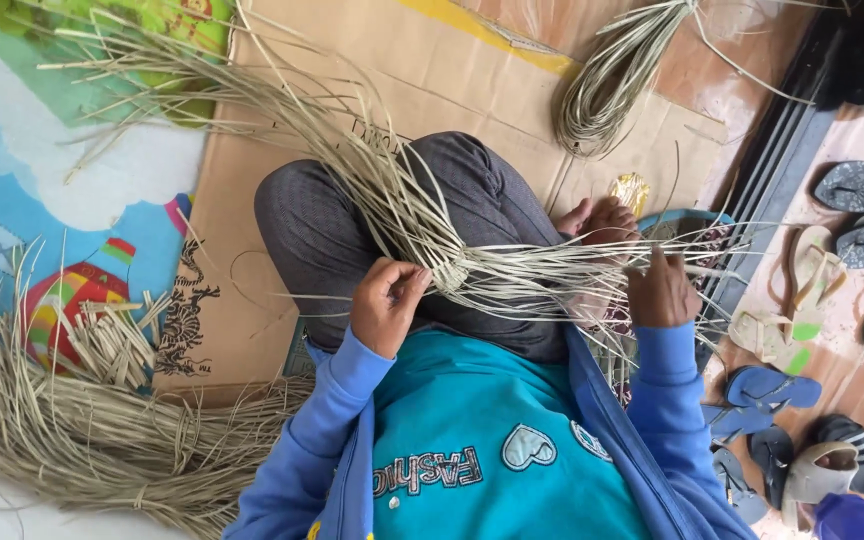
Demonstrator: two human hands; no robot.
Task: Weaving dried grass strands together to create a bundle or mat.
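The left hand [388, 303] pinches the woven knot of pale straw strips [472, 270] with curled fingers, over the lap. The right hand [660, 290] closes around the strands fanning rightward. Loose straw [82, 430] lies heaped by the cardboard sheet's [282, 120] left edge; sandals [802, 330] sit beyond its right edge.
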